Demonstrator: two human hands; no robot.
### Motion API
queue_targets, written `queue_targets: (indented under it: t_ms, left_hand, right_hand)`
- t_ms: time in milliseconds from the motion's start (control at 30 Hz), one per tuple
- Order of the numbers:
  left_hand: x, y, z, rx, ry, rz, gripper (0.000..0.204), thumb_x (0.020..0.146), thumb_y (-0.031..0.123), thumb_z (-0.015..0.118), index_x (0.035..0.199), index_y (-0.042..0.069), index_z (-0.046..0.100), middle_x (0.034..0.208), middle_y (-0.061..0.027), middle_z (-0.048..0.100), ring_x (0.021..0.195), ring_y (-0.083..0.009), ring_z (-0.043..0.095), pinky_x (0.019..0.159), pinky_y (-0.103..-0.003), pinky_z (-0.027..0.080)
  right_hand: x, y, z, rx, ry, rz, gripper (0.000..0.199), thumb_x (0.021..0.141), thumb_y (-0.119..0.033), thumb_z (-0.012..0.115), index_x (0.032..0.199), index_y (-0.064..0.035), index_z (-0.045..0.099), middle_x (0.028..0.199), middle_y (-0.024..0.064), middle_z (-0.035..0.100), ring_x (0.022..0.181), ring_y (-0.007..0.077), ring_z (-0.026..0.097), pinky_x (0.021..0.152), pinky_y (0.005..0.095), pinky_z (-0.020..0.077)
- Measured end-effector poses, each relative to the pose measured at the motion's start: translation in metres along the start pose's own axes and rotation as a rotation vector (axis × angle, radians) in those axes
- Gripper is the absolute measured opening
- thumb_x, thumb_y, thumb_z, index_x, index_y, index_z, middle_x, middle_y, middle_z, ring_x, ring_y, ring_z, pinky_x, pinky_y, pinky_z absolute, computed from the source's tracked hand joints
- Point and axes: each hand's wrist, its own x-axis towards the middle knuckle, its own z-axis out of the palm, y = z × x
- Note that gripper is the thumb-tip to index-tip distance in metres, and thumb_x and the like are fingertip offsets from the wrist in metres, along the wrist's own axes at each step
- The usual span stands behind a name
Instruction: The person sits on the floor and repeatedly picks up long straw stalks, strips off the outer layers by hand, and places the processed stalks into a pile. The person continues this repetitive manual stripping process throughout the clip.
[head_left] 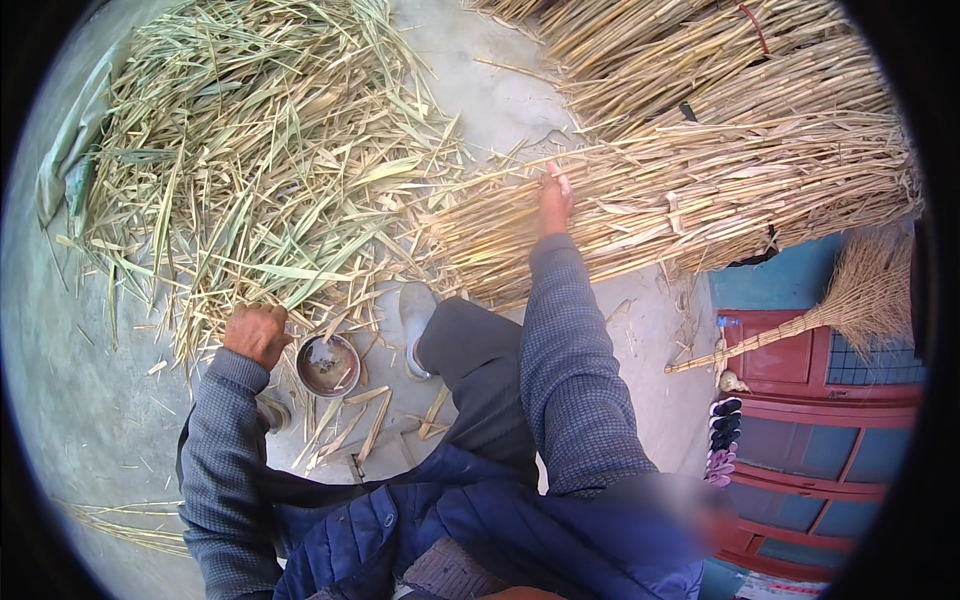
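My left hand (258, 335) is curled closed at the near edge of a heap of dry, green and straw-coloured leaves (260, 150). Its back faces up, and what it holds, if anything, is hidden. Just to its right, a round metal bowl (328, 367) with a brownish inside stands on the floor. My right arm reaches forward over a long bundle of dry reed stalks (720, 190). At the bundle's left part, my right hand (554, 200) has its fingers closed at the stalks.
More stalk bundles (700, 60) lie at the far right. A twig broom (850, 300) rests near red-framed doors (820, 430), with shoes (724, 430) in a row beside them. Leaf scraps (375, 420) litter the concrete floor (110, 400) around my feet. A greenish cloth (75, 150) lies at the left.
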Motion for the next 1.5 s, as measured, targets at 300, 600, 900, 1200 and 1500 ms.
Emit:
queue_targets:
  t_ms: [300,600,900,1200,1500]
  left_hand:
    - [0.003,-0.002,-0.002,-0.013,-0.002,-0.016,0.034,0.075,0.033,0.081,0.086,0.005,0.064,0.085,-0.0154,0.069,0.088,-0.0340,0.067,0.079,-0.045,0.048]
    - [0.007,-0.003,0.004,-0.008,0.000,0.021,0.034,0.073,0.032,0.081,0.086,0.006,0.064,0.086,-0.0144,0.069,0.089,-0.0339,0.066,0.078,-0.045,0.048]
    - [0.005,-0.006,0.000,-0.035,0.041,0.030,0.033,0.074,0.030,0.080,0.086,0.005,0.062,0.084,-0.0165,0.069,0.084,-0.0373,0.066,0.075,-0.048,0.048]
    - [-0.007,-0.037,-0.024,-0.042,0.247,-0.100,0.028,0.077,0.028,0.075,0.082,0.005,0.061,0.076,-0.0169,0.067,0.075,-0.0374,0.067,0.067,-0.048,0.051]
    - [-0.016,-0.069,-0.066,-0.016,0.541,-0.295,0.037,0.083,0.038,0.074,0.109,0.012,0.069,0.094,-0.0048,0.069,0.095,-0.0259,0.063,0.083,-0.042,0.041]
  right_hand:
    - [-0.003,-0.007,0.010,0.186,-0.084,-0.005,0.040,0.088,-0.017,0.072,0.124,-0.0058,0.060,0.092,-0.0033,0.062,0.077,0.0044,0.050,0.063,0.0216,0.0375]
    - [-0.008,-0.035,0.013,0.086,-0.044,0.113,0.026,0.087,-0.021,0.076,0.104,-0.0036,0.066,0.085,0.0007,0.065,0.067,0.0101,0.054,0.061,0.0237,0.0406]
    - [0.006,-0.009,-0.004,-0.815,0.108,-0.182,0.030,0.092,-0.028,0.066,0.085,0.0014,0.066,0.073,0.0129,0.068,0.060,0.0204,0.066,0.056,0.0318,0.0499]
    - [-0.068,-0.094,0.077,-0.062,-0.513,0.152,0.027,0.102,-0.028,0.061,0.105,-0.0004,0.060,0.090,0.0102,0.070,0.075,0.0164,0.071,0.065,0.0239,0.0565]
    - [-0.189,-0.145,0.162,0.050,-0.837,0.033,0.029,0.101,-0.028,0.064,0.111,-0.0018,0.059,0.103,0.0127,0.070,0.089,0.0172,0.072,0.074,0.0248,0.0575]
